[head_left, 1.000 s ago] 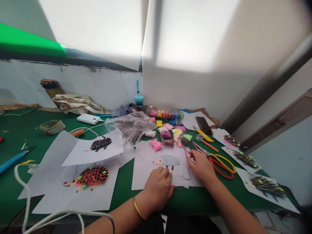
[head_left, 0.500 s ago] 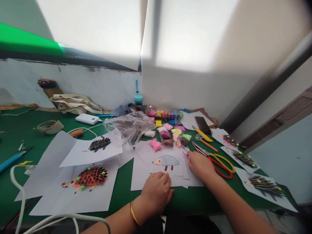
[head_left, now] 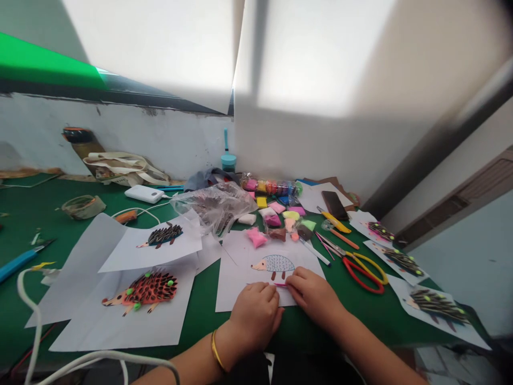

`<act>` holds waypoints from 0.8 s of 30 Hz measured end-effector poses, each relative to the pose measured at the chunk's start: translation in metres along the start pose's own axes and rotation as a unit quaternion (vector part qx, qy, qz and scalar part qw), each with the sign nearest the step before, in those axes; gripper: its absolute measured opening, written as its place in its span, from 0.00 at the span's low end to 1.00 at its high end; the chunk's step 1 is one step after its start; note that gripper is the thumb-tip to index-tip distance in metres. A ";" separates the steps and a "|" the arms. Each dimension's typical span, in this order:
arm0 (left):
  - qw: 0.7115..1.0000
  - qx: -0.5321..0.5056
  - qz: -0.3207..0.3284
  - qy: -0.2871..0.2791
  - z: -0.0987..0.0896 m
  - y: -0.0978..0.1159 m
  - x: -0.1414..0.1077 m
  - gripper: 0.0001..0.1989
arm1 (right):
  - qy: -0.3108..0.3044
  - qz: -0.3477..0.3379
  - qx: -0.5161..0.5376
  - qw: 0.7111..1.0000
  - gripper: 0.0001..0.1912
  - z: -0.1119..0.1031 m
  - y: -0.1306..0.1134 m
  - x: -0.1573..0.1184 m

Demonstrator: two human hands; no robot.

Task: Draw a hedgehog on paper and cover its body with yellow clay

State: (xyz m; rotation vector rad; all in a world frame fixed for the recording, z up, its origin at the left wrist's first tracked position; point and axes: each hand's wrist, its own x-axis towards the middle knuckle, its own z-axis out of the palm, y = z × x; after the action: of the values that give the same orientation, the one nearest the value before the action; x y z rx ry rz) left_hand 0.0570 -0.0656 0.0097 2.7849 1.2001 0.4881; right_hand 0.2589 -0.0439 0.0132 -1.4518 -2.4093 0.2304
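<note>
My right hand [head_left: 315,294] pinches a small pink tool [head_left: 280,285] just below the hedgehog drawing [head_left: 276,264]. That drawing has a blue scaled back, a peach face and brown feet, and lies on white paper [head_left: 236,267]. At the lower edge of the same paper rests my left hand [head_left: 256,310], its fingers curled together near the tool's tip; whether it holds anything is hidden. A pink clay packet [head_left: 256,237] sits above the drawing, beside a pen [head_left: 315,250].
Red and yellow scissors [head_left: 363,272], a yellow cutter [head_left: 335,220] and a phone [head_left: 334,205] lie right. Several finished hedgehog pictures lie at both sides, one red [head_left: 152,294]. A plastic bag [head_left: 218,206] and white cable [head_left: 38,321] are also there.
My right hand has moved left and nearer from beside the scissors, bringing the pink tool close to my left hand. The pen and the paper's right side are now uncovered.
</note>
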 end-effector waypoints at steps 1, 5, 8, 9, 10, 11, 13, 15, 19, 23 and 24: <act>1.000 0.000 0.000 0.004 0.000 0.000 0.000 0.07 | 0.004 -0.006 -0.010 1.000 0.09 0.002 0.000 0.001; 1.000 0.009 -0.001 0.002 -0.001 -0.001 0.001 0.08 | 0.016 -0.037 -0.054 0.998 0.10 0.005 0.001 0.005; 1.000 0.014 -0.003 -0.008 0.000 0.000 0.001 0.08 | 0.019 -0.043 -0.085 0.995 0.08 0.007 0.003 0.009; 1.000 0.014 -0.005 -0.010 0.000 0.000 0.002 0.08 | 0.019 -0.042 -0.089 0.995 0.08 0.008 0.003 0.010; 1.000 0.014 -0.006 -0.012 0.000 0.000 0.002 0.08 | 0.019 -0.040 -0.088 0.995 0.09 0.008 0.003 0.011; 1.000 0.014 -0.006 -0.014 0.000 0.000 0.002 0.08 | 0.020 -0.038 -0.081 0.996 0.09 0.007 0.004 0.011; 1.000 0.014 -0.007 -0.020 -0.001 0.000 0.002 0.07 | 0.024 -0.035 -0.042 0.998 0.10 0.006 0.004 0.012; 1.000 0.013 -0.007 -0.025 -0.003 0.000 0.002 0.07 | 0.039 -0.024 0.024 0.999 0.12 0.003 0.005 0.010; 0.999 0.021 -0.011 -0.026 -0.006 0.001 0.003 0.11 | 0.096 0.038 0.160 0.982 0.12 0.003 0.014 0.004; 0.999 0.029 -0.013 -0.036 -0.006 0.002 0.004 0.15 | 0.142 0.097 0.218 0.961 0.12 0.010 0.025 0.000; 0.999 0.029 -0.014 -0.040 -0.007 0.002 0.004 0.15 | 0.143 0.103 0.220 0.959 0.13 0.011 0.027 -0.001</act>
State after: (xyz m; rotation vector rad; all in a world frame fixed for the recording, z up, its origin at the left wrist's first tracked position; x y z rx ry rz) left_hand 0.0592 -0.0646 0.0174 2.8014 1.2542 0.3407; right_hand 0.2781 -0.0313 -0.0050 -1.4077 -1.8306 0.5277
